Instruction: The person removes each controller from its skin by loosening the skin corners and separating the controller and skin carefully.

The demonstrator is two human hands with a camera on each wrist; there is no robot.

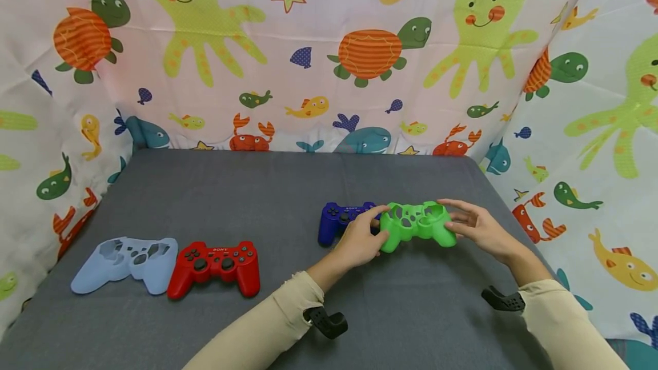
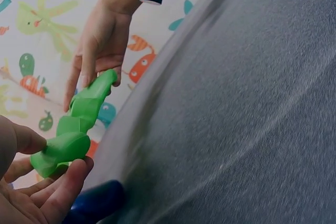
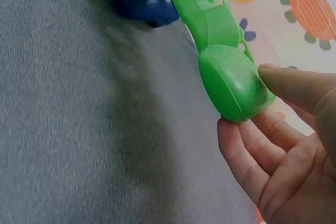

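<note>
A green silicone game controller cover (image 1: 443, 234) with cut-out holes is held up over the table between both hands. My left hand (image 1: 357, 240) pinches its left end between thumb and fingers. My right hand (image 1: 480, 225) grips the right end; in the right wrist view the thumb lies on one side of the cover's rounded handle (image 3: 236, 85) and fingertips touch the other. Just behind the left hand, a blue game controller (image 1: 328, 226) lies on the table, partly hidden by that hand and the cover. The cover appears to have no controller inside.
At the left of the grey table (image 1: 247, 187), a light blue silicone controller cover (image 1: 120, 270) lies beside a red game controller (image 1: 213, 270), their edges touching or nearly so. A fabric curtain (image 1: 319, 16) printed with sea animals surrounds the table at the back and sides.
</note>
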